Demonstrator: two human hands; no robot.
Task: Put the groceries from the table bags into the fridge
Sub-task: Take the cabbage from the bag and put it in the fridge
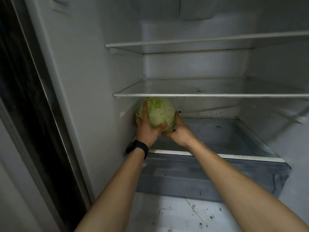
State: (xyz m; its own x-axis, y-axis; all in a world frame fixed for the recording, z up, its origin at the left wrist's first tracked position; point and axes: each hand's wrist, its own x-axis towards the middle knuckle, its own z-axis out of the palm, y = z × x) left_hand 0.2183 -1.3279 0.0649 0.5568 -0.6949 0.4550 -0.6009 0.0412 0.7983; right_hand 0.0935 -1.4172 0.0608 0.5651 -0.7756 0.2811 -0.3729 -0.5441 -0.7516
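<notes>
hands: left [147, 130] and right [179, 132] both grip cabbage [158, 113] | below them: drawer [217, 155] | risk: shelf [200, 95] just above could knock the cabbage loose if lifted

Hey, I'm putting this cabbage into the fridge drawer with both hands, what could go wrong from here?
The cabbage sits just under the front edge of the lower shelf; lifting it could knock the glass. The drawer floor shows dark specks that may soil the leaves. The left hand and right hand both hold the cabbage, so neither could steady the pulled-out drawer.
</notes>
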